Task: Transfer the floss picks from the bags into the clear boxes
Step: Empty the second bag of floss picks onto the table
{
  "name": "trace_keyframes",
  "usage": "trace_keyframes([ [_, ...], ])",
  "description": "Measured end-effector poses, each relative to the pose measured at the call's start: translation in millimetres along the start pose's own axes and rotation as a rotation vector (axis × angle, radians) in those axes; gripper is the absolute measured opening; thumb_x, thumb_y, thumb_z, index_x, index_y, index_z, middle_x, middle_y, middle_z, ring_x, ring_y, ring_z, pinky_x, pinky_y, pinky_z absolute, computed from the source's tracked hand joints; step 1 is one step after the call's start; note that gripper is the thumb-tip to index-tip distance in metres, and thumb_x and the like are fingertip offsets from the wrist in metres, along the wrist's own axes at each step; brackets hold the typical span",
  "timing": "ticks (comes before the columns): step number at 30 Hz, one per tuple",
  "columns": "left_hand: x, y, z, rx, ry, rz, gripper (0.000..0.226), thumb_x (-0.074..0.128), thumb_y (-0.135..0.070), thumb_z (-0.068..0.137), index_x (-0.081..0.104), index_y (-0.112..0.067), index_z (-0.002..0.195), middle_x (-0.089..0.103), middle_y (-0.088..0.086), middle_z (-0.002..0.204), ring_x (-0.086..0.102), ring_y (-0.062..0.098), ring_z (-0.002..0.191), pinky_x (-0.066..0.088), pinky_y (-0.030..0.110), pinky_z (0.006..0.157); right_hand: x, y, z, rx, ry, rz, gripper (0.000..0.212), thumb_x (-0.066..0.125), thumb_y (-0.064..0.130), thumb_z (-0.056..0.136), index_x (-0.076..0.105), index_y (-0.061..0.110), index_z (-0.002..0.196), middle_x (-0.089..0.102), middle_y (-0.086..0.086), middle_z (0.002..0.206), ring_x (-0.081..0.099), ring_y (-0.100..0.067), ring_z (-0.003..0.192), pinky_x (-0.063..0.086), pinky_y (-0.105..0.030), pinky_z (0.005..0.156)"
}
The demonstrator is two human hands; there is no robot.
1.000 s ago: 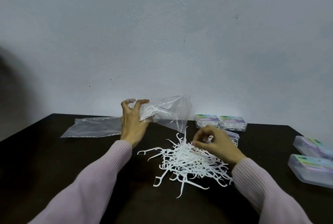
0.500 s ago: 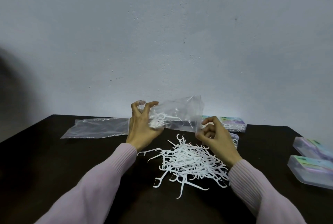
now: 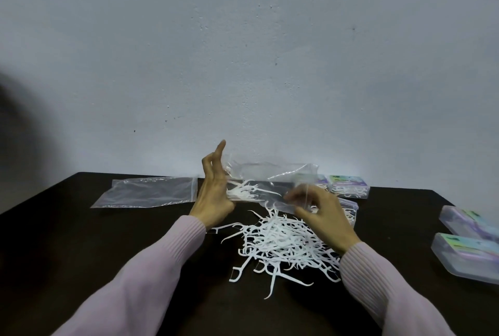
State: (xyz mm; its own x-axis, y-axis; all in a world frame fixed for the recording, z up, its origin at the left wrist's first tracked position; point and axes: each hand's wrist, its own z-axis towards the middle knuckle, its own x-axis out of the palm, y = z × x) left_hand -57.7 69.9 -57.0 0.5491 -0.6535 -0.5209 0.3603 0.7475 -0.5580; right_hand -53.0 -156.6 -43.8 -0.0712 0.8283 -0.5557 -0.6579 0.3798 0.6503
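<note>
White floss picks (image 3: 280,241) on a black table (image 3: 81,241). Sleeves (image 3: 151,268) are pale pink, boxes (image 3: 467,254) have green-purple labels, wall (image 3: 270,52) is grey.

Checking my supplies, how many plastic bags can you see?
2: one bag held up between both hands, still holding a few picks; one flat bag lying on the table's far left.

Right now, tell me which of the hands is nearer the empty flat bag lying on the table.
Left. The left hand is raised just right of the empty flat bag, at the end of the held bag. The right hand is farther right, above the pile of floss picks.
</note>
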Motion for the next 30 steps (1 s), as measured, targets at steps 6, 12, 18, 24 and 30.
trace_keyframes([
  [6, -7, -4, 2, -0.204, -0.111, -0.076, 0.112, 0.083, -0.013, 0.067, 0.004, -0.031, 0.144, 0.019, 0.011, 0.14, 0.04, 0.027, 0.126, 0.039, 0.045, 0.105, -2, -5, 1, 0.169, 0.059, 0.228, 0.02, 0.045, -0.004, 0.089, 0.059, 0.005, 0.1, 0.06, -0.002, 0.108, 0.057, -0.008, 0.085, 0.048, -0.011, 0.071],
  [12, -14, -5, 10, -0.568, -0.008, -0.49, 0.052, 0.063, -0.012, 0.088, 0.037, -0.014, 0.133, 0.05, 0.007, 0.115, 0.054, 0.019, 0.102, 0.05, 0.031, 0.082, -3, -2, 2, 0.119, 0.111, 0.369, 0.04, 0.041, -0.015, 0.087, 0.062, 0.018, 0.092, 0.059, 0.001, 0.117, 0.059, -0.006, 0.1, 0.053, -0.019, 0.075],
  [18, -15, -9, 11, -0.636, -0.004, -0.703, 0.025, 0.048, -0.001, 0.093, 0.059, -0.015, 0.11, 0.059, 0.007, 0.106, 0.058, 0.016, 0.094, 0.054, 0.028, 0.074, -1, -1, 4, 0.008, 0.109, 0.244, 0.02, 0.065, 0.012, 0.081, 0.062, 0.03, 0.089, 0.043, 0.023, 0.125, 0.051, 0.02, 0.097, 0.045, -0.002, 0.071],
  [24, -16, -12, 14, -0.691, -0.083, -0.869, 0.012, 0.052, -0.01, 0.093, 0.063, -0.007, 0.097, 0.066, 0.005, 0.094, 0.061, 0.016, 0.088, 0.054, 0.031, 0.077, -4, -5, 2, 0.054, 0.099, 0.238, 0.05, 0.079, 0.02, 0.065, 0.06, 0.026, 0.11, 0.041, 0.023, 0.132, 0.052, 0.01, 0.1, 0.044, 0.0, 0.068],
  [30, -19, -11, 12, -0.617, -0.16, -0.818, 0.027, 0.051, 0.01, 0.088, 0.061, -0.001, 0.11, 0.065, 0.007, 0.092, 0.062, 0.014, 0.08, 0.056, 0.019, 0.066, -8, -8, 0, 0.033, 0.128, 0.167, 0.09, 0.083, 0.024, 0.059, 0.036, 0.034, 0.136, 0.049, 0.02, 0.123, 0.048, 0.011, 0.102, 0.039, 0.005, 0.065],
])
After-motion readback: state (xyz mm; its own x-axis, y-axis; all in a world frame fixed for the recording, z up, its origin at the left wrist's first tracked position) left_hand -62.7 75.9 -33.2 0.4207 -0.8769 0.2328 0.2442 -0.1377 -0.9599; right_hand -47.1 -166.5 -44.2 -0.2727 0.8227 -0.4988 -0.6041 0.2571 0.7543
